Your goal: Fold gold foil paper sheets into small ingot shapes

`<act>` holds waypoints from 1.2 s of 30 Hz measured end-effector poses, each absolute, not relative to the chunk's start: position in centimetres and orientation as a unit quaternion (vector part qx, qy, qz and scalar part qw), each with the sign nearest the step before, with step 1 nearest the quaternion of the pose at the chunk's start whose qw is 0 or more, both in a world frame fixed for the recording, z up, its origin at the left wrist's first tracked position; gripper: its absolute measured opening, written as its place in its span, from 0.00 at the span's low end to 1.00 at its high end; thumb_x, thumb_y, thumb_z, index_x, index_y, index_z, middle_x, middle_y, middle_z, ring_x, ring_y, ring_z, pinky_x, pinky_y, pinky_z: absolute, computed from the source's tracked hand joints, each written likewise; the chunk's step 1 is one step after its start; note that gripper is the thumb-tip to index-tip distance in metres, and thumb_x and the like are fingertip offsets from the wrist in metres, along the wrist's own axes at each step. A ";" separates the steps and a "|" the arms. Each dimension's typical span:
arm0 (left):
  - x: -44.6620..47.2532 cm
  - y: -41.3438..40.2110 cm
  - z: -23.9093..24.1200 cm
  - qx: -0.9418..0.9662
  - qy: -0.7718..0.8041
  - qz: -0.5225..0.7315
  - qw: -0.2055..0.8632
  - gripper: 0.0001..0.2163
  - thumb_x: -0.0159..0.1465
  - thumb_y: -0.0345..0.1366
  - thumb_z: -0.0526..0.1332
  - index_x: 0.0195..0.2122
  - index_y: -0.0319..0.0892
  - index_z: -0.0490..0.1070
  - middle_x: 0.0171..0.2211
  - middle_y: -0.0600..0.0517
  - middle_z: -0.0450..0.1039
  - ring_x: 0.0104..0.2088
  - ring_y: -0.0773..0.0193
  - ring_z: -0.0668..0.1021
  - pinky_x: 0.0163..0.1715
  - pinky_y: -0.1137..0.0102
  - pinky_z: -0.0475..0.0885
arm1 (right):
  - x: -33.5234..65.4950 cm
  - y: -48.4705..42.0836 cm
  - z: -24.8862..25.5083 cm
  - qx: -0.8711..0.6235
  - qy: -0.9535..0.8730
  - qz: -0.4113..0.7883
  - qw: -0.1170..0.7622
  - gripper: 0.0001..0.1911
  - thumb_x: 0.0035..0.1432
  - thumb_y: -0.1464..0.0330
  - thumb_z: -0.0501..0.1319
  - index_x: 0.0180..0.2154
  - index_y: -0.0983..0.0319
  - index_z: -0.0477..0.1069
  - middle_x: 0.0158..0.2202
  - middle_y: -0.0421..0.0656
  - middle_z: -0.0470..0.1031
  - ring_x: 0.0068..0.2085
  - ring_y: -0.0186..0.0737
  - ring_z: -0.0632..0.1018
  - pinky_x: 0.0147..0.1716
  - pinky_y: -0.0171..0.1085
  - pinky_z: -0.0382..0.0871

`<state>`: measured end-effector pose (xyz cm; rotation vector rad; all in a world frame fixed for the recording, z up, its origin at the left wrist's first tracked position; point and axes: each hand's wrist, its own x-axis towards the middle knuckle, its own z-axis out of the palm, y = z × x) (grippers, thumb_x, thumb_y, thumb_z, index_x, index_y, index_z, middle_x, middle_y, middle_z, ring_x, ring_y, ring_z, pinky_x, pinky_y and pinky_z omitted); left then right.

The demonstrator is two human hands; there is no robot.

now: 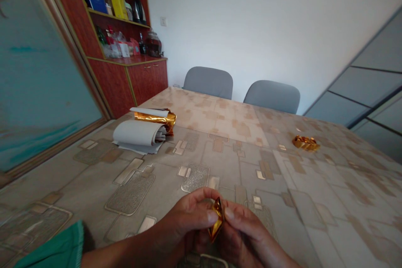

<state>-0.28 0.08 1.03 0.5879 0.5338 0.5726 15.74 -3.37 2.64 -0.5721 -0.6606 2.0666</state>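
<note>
Low at the front of the table, my left hand (pixel 191 213) and my right hand (pixel 243 226) pinch a small piece of folded gold foil paper (pixel 216 222) between them. It is shiny, narrow and pointed at top and bottom. The left thumb presses on its near face, and the right thumb and fingers hold its right side. The lower fingers of both hands are partly hidden. Farther off on the left lie a curled stack of grey-white sheets (pixel 138 132) and a bundle of gold foil sheets (pixel 157 118) behind it.
A patterned cloth covers the table (pixel 232 159). Several folded gold pieces (pixel 305 143) sit at the far right. Two grey chairs (pixel 207 81) stand at the table's far edge. A red-brown cabinet (pixel 147 77) with bottles and boxes is at the back left.
</note>
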 end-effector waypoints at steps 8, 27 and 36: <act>-0.3 0.2 1.1 0.316 0.265 0.256 0.874 0.17 0.53 0.36 0.74 0.41 0.43 0.70 0.27 0.57 0.70 0.21 0.73 0.68 0.19 0.79 0.59 | 15.4 -3.2 2.5 -0.226 -0.285 0.834 0.415 0.20 0.57 0.55 0.71 0.39 0.67 0.81 0.34 0.46 0.77 0.33 0.35 0.76 0.37 0.32 0.68; -0.6 0.2 0.6 0.264 0.181 0.332 0.887 0.33 0.56 0.40 0.77 0.60 0.49 0.65 0.37 0.54 0.72 0.27 0.73 0.70 0.28 0.76 0.60 | 16.5 -4.0 0.9 -0.236 -0.276 0.823 0.436 0.23 0.50 0.57 0.74 0.44 0.65 0.80 0.33 0.43 0.77 0.28 0.32 0.69 0.31 0.31 0.63; -1.1 0.7 1.7 0.269 0.120 0.253 0.922 0.31 0.61 0.38 0.74 0.64 0.49 0.65 0.27 0.60 0.63 0.22 0.75 0.58 0.25 0.77 0.56 | 16.1 -4.4 1.9 -0.236 -0.239 0.828 0.449 0.17 0.53 0.55 0.73 0.33 0.63 0.81 0.22 0.36 0.67 0.23 0.31 0.64 0.28 0.31 0.62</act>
